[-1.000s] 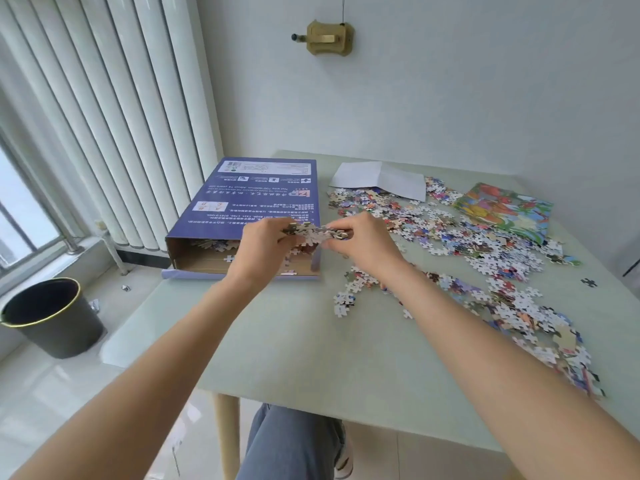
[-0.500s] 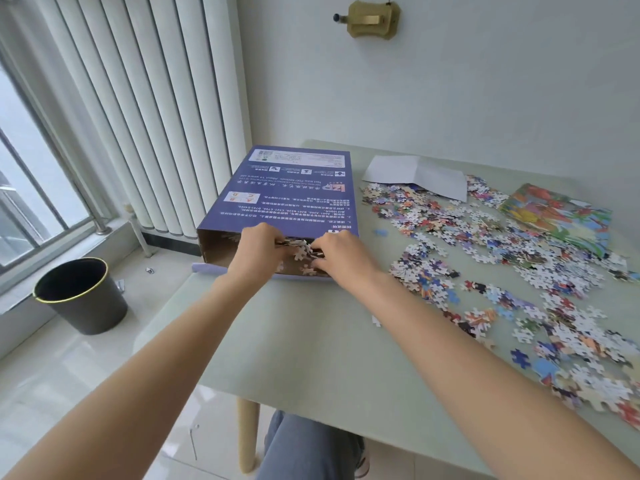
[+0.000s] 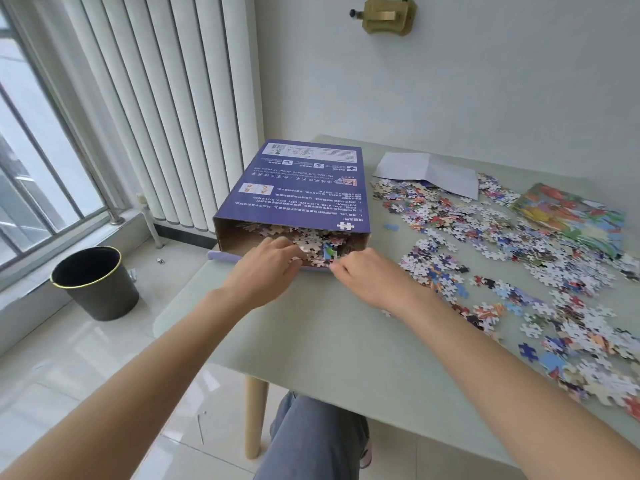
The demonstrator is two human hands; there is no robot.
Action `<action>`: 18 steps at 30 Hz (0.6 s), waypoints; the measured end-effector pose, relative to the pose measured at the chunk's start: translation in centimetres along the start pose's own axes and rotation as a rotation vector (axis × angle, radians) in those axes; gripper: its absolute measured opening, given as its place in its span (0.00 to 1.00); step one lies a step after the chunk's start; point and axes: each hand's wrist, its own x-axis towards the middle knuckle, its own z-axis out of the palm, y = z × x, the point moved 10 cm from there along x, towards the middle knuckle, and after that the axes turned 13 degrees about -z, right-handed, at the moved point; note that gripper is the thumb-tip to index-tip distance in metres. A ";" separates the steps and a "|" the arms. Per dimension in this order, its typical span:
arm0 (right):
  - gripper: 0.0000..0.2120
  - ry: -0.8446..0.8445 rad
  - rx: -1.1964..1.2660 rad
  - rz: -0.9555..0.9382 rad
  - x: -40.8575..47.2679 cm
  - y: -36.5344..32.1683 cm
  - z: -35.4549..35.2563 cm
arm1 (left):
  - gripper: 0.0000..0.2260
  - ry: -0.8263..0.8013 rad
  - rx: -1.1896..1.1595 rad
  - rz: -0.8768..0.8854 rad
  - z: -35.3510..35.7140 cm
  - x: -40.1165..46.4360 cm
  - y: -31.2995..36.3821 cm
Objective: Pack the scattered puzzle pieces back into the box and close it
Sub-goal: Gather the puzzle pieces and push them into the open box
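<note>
a pale green table [image 3: 329,358] holds a purple puzzle box [image 3: 298,188] lying flat near its left edge, open end toward the person, with loose puzzle pieces [image 3: 502,258] spread well across the right side. the left hand [image 3: 266,271] and right hand [image 3: 367,278] meet at the box mouth, fingers curled around a small clump of pieces [image 3: 320,252], though how firm the grip is cannot be told. the likely risk: with the mouth low and crowded, pieces could slide back out or off the nearby edge toward the black bin [image 3: 95,282].
</note>
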 end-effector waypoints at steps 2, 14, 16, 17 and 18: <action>0.15 -0.035 -0.031 -0.017 1.1 -0.7 0.6 | 0.16 -0.102 0.041 -0.032 1.2 0.3 -0.4; 0.11 0.515 -0.165 -0.079 2.1 -0.9 -4.7 | 0.13 -0.045 0.076 -0.105 0.8 2.4 -1.2; 0.16 0.410 -0.161 -0.034 2.5 0.4 -4.3 | 0.11 0.067 0.030 -0.069 -0.3 1.7 -0.9; 0.18 0.320 -0.145 -0.013 2.7 0.8 -3.4 | 0.10 0.135 -0.001 -0.050 -1.1 1.4 -0.8; 0.19 0.269 -0.131 -0.020 2.6 0.8 -2.9 | 0.08 0.206 -0.016 -0.029 -1.9 1.2 -0.6</action>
